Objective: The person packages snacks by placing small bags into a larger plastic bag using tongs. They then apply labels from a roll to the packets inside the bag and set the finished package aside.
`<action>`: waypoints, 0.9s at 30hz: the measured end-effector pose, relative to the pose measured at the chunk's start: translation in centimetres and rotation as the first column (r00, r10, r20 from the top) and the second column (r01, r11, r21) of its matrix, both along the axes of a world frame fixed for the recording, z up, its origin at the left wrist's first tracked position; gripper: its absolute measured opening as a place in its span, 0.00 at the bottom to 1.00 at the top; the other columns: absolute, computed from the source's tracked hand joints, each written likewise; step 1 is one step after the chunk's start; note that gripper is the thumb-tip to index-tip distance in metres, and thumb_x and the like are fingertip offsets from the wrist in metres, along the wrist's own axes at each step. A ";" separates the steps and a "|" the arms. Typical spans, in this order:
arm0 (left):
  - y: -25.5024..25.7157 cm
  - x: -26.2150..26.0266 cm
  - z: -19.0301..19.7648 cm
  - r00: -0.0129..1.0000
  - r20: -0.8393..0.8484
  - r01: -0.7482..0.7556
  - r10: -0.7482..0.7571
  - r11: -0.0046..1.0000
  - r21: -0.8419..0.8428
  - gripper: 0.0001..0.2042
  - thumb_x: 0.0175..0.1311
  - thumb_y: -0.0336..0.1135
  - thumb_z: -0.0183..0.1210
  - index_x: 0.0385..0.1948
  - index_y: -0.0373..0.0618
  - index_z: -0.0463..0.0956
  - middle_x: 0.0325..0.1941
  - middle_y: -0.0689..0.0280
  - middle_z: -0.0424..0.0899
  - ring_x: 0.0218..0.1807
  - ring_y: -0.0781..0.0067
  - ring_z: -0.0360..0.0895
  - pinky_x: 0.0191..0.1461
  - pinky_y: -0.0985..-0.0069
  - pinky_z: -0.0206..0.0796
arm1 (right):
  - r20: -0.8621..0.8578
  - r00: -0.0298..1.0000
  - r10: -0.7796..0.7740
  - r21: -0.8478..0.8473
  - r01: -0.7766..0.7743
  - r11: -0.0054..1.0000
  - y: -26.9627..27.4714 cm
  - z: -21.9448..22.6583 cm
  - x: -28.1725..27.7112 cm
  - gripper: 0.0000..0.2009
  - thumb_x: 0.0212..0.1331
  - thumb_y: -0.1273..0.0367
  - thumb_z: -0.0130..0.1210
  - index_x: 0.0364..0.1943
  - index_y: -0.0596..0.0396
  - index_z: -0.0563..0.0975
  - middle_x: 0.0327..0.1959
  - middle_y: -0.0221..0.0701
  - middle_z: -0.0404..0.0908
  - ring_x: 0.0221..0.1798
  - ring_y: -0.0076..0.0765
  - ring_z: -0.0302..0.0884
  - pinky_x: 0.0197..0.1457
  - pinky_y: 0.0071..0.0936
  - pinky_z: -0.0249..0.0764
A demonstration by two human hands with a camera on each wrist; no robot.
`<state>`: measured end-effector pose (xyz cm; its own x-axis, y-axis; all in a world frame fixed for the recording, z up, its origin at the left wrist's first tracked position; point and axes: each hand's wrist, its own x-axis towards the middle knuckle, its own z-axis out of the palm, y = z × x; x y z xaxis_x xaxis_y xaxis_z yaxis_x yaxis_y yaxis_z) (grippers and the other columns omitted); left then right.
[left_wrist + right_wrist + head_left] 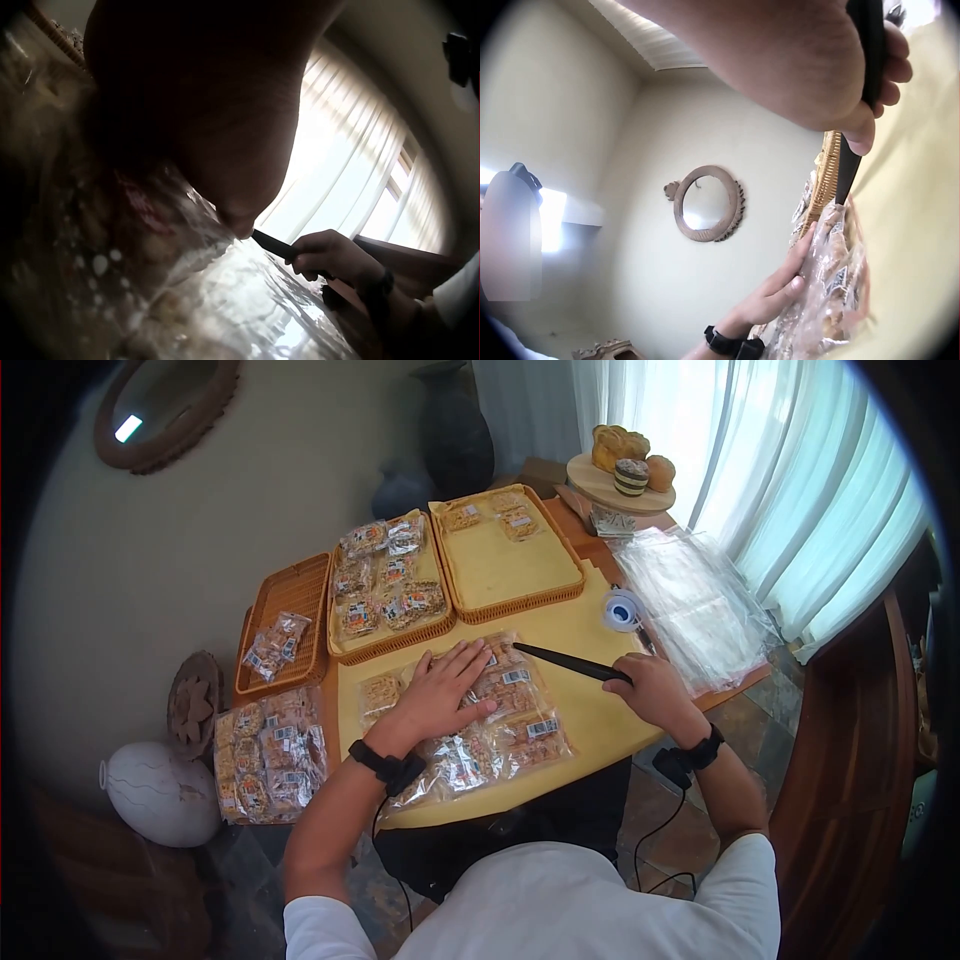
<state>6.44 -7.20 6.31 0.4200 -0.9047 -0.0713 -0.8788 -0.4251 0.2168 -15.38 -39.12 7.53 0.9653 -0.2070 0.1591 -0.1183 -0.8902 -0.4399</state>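
My left hand point(447, 688) rests with fingers spread on a large clear plastic bag point(520, 700) of individually wrapped snack pieces with small labels. In the right hand point(652, 690) I grip a long black knife point(565, 660) by its handle. Its narrow tip points left, right at the bag's far edge beside the left fingertips. The right wrist view shows the dark blade point(846, 176) against the end of the bag point(836, 277), while the left hand point(776, 292) lies along the bag's side. Part of the bag is hidden under the left palm.
Behind the bag stand wicker trays: one packed point(345, 655), one with a few packets point(515, 600), another at left point(285, 590). A second filled bag point(270, 755) lies left. A white-and-blue roll point(622, 610), clear plastic bags point(695, 610) and a bread stand point(610, 495) are right.
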 end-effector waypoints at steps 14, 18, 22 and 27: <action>-1.8 -0.8 0.1 0.984 0.133 0.120 -0.120 0.993 0.013 0.44 0.78 0.68 0.49 0.85 0.45 0.55 0.91 0.53 0.52 0.91 0.52 0.49 0.91 0.48 0.39 | 0.063 0.975 -0.214 -0.046 0.217 0.975 1.4 -0.6 -2.4 0.16 0.67 0.60 0.67 0.42 0.61 0.81 0.43 0.45 0.84 0.48 0.61 0.85 0.51 0.53 0.80; -3.5 -0.8 0.2 0.971 0.163 0.186 -0.174 0.981 -0.063 0.44 0.77 0.71 0.48 0.84 0.46 0.59 0.91 0.54 0.54 0.91 0.53 0.49 0.92 0.48 0.38 | -0.015 0.955 -0.296 -0.098 0.293 0.951 1.9 -2.4 -1.9 0.14 0.66 0.63 0.66 0.45 0.60 0.81 0.47 0.45 0.82 0.52 0.59 0.83 0.54 0.52 0.79; -3.5 -0.8 -0.9 0.973 0.149 0.173 -0.179 0.983 0.056 0.44 0.78 0.70 0.48 0.84 0.45 0.58 0.91 0.52 0.53 0.92 0.52 0.46 0.92 0.49 0.38 | 0.096 0.959 -0.265 -0.198 0.280 0.939 1.8 -3.9 -0.8 0.13 0.64 0.64 0.68 0.41 0.60 0.81 0.45 0.43 0.81 0.55 0.56 0.81 0.57 0.51 0.78; -3.9 -1.7 -0.2 0.978 0.157 0.121 -0.136 0.987 0.102 0.45 0.77 0.72 0.48 0.85 0.45 0.57 0.91 0.52 0.51 0.92 0.51 0.44 0.92 0.49 0.36 | 0.200 0.951 -0.237 -0.230 0.281 0.932 1.6 -5.3 0.9 0.13 0.62 0.62 0.69 0.40 0.59 0.82 0.45 0.42 0.80 0.56 0.54 0.80 0.58 0.48 0.76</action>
<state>4.79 -11.06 6.09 0.3132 -0.9448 -0.0963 -0.9477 -0.3174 0.0320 -14.52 -37.57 2.28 0.8387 -0.3778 0.3922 -0.3042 -0.9224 -0.2379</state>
